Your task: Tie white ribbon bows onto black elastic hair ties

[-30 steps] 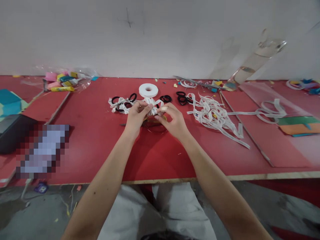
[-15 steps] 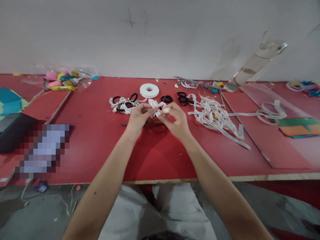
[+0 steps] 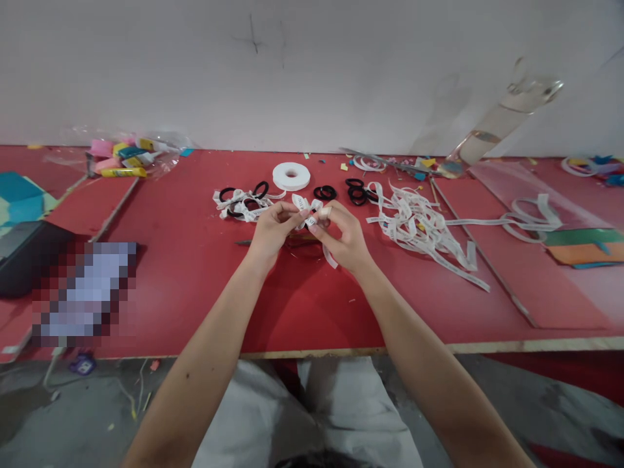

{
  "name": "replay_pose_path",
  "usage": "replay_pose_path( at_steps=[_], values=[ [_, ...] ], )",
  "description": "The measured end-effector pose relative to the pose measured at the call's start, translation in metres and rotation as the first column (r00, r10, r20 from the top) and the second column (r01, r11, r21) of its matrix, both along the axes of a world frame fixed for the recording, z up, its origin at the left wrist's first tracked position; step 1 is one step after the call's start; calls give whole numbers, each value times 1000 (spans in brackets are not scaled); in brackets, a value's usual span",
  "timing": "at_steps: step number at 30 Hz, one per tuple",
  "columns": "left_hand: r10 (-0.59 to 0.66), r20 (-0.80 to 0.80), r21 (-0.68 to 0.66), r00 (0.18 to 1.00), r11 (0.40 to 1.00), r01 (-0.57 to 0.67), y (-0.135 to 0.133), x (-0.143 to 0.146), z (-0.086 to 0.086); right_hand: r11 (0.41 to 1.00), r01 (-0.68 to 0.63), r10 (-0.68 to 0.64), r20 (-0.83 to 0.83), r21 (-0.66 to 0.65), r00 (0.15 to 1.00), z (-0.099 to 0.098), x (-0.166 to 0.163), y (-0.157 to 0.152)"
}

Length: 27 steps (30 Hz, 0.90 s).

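Between my fingertips is a white printed ribbon, looped into what looks like a bow, with one loose end hanging below my right fingers. My left hand pinches it from the left. From the other side my right hand, with a pale wrap on one finger, pinches it too. A bit of black shows at the ribbon, too small to name. Below the hands, scissors lie partly hidden. Black hair ties sit just beyond, and a bunch of hair ties with white ribbon lies to the left.
A white ribbon roll lies behind my hands. Tangled white ribbon strips spread at right. Further right are a tilted clear bottle and coloured sheets. At left are a phone and a plastic bag of colourful items.
The ribbon in my fingers has changed shape, and a loose end now hangs down below my right hand. Both hands stay in nearly the same place.
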<state>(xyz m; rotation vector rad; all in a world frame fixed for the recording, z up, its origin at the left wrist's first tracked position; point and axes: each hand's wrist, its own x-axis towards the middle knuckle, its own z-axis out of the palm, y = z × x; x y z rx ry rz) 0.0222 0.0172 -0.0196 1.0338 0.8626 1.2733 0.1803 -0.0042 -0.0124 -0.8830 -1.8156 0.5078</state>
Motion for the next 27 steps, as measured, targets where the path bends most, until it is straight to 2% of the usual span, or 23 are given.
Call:
replay_pose_path(
  at_steps=[22,27],
  values=[
    [-2,0,29,1000,1000,2,0,3,-3,999,-34,34,-4,-28,999,1,1,0],
    [-7,6,24,1000,1000,7,1,-1,0,1000,-4,4,-7,-6,1000,-1,-1,-1]
  ],
)
